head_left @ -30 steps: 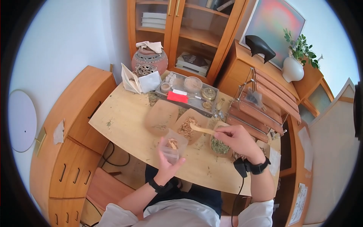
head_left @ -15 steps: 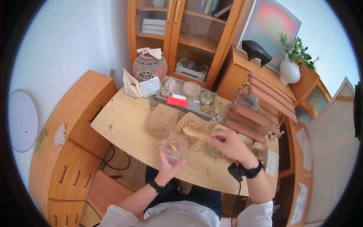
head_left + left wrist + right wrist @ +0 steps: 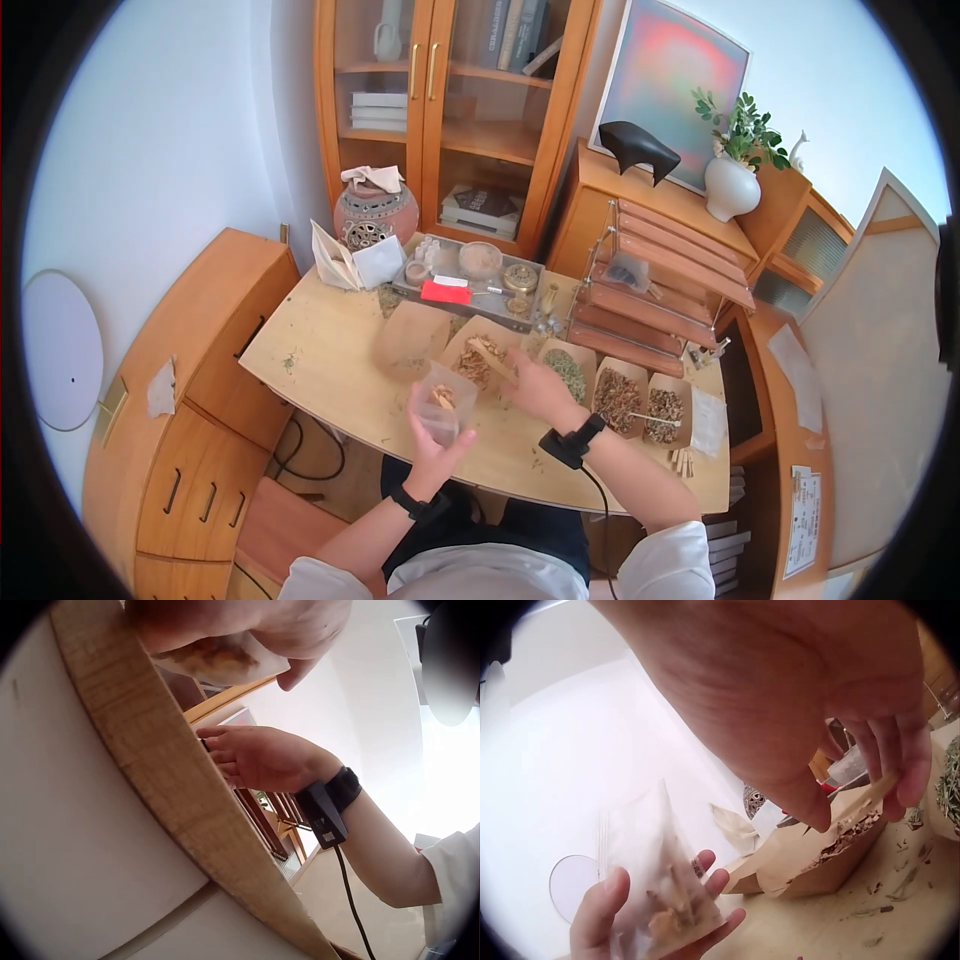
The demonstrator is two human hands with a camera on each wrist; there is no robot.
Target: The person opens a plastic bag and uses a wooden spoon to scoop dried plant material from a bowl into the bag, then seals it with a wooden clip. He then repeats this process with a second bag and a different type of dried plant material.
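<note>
My left hand (image 3: 433,462) holds a small translucent bag (image 3: 440,408) upright, its mouth facing up. Brown dried chips lie in the bottom of the bag, seen up close in the right wrist view. Between thumb and fingers, my right hand (image 3: 545,390) pinches a flat wooden scoop (image 3: 877,792). The scoop's far end is over the dried chips (image 3: 468,372) in a brown paper tray just beyond the bag. To the left of it stands another paper tray (image 3: 418,325) with a few green scraps at its bottom.
Paper trays of green dried herb (image 3: 565,372), brown pieces (image 3: 618,395) and mixed bits (image 3: 663,412) stand to the right. Behind are a grey tray (image 3: 510,316) of jars, a wooden tiered rack (image 3: 640,320) and a patterned pot (image 3: 375,215).
My right hand has moved left with the scoop, closer to the bag. The view has shifted, uncovering the right-hand trays. My left hand still holds the bag.
</note>
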